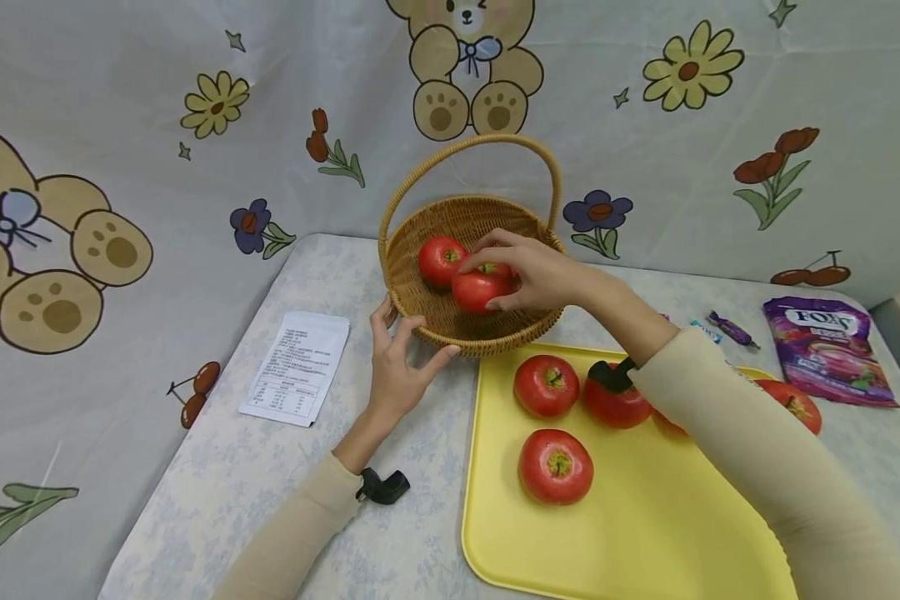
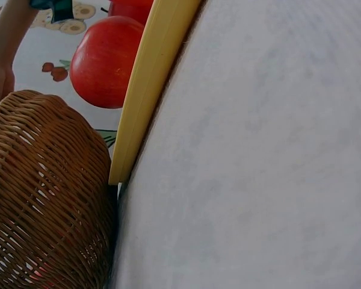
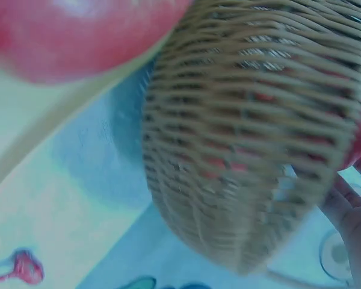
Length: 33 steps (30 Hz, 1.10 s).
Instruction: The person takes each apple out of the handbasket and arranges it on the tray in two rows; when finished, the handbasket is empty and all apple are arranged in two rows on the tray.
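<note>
In the basket (image 1: 489, 343) we have one apple (image 1: 438, 261) resting, another apple (image 1: 480, 292) gripped by our right hand (image 1: 540, 271); our left hand (image 1: 399, 373), fingers spread, touches its rim; loose apples (image 1: 556, 467) remain on the tray (image 1: 630, 533) beside it.

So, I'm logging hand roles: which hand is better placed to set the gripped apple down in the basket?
Right, most likely: the right hand grips the apple at the opening of the basket. The left hand holds no apple and touches the rim, better suited to steadying.
</note>
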Available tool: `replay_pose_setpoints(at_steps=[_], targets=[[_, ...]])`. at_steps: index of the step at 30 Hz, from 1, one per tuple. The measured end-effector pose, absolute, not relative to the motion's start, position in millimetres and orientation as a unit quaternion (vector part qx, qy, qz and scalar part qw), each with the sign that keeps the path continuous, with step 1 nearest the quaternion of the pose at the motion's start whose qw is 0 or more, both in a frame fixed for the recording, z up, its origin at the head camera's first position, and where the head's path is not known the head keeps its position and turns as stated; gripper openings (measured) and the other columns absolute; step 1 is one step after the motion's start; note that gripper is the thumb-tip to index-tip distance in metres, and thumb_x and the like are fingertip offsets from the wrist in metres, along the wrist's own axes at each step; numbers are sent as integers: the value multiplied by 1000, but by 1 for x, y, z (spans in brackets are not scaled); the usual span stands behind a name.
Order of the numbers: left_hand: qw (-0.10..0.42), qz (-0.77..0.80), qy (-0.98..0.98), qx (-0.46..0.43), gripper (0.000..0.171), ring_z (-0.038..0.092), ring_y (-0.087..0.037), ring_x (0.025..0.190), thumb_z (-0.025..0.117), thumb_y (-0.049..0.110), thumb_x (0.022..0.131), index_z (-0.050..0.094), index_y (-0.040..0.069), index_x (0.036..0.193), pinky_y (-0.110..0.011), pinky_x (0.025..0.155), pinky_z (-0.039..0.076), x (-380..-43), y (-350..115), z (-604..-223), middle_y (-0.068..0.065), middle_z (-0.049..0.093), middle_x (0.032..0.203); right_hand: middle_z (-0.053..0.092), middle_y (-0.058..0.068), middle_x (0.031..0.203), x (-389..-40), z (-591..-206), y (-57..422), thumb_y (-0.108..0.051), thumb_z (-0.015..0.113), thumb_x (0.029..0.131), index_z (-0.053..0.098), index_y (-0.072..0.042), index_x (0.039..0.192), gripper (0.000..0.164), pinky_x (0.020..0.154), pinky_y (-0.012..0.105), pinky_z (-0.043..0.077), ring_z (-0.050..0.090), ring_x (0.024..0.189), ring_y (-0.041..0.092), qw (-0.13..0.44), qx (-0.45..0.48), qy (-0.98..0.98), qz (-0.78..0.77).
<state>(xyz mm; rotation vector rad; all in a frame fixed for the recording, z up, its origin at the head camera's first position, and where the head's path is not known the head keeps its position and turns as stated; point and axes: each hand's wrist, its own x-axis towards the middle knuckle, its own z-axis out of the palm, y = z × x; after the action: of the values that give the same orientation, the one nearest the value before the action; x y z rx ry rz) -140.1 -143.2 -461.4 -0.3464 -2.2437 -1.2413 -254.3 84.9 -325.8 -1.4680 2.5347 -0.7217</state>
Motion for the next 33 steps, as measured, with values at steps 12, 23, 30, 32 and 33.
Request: replay_pose_setpoints(at_steps=[12,23,30,32,33], targets=[[265,-472,-833,-118,57,31,-38,139,71,56,83,59,8,111,-58,101,41,-138,-144,-465,-22,21,152,49,13,134,-208,-294,152,-10,85,76,64,-19,125,54,75,38,58,56,112,25,-36,-499,832,-240],[265,-471,-834,-115,56,30,-35,140,71,56,83,58,10,112,-58,103,39,-137,-145,-465,-23,21,152,51,6,138,-128,-311,221,-10,93,60,64,-29,126,75,82,30,57,47,125,20,-79,-452,868,-188],[270,-476,-828,-126,56,30,-36,139,74,51,83,59,5,112,-59,102,40,-139,-143,-464,-22,21,153,52,6,133,-77,-346,251,-6,95,51,65,-29,124,83,78,21,56,35,131,3,-67,-425,879,-205],[271,-475,-828,-127,55,31,-36,139,75,50,83,59,6,112,-59,101,40,-139,-143,-463,-21,21,153,53,4,133,-66,-357,256,-8,95,51,64,-30,124,83,80,14,52,35,128,0,-59,-412,885,-210],[272,-475,-827,-127,53,31,-36,139,75,49,83,59,7,111,-59,101,40,-139,-142,-462,-21,20,153,52,3,133,-61,-362,257,-8,95,52,64,-31,125,83,82,10,49,36,127,0,-54,-408,886,-212]])
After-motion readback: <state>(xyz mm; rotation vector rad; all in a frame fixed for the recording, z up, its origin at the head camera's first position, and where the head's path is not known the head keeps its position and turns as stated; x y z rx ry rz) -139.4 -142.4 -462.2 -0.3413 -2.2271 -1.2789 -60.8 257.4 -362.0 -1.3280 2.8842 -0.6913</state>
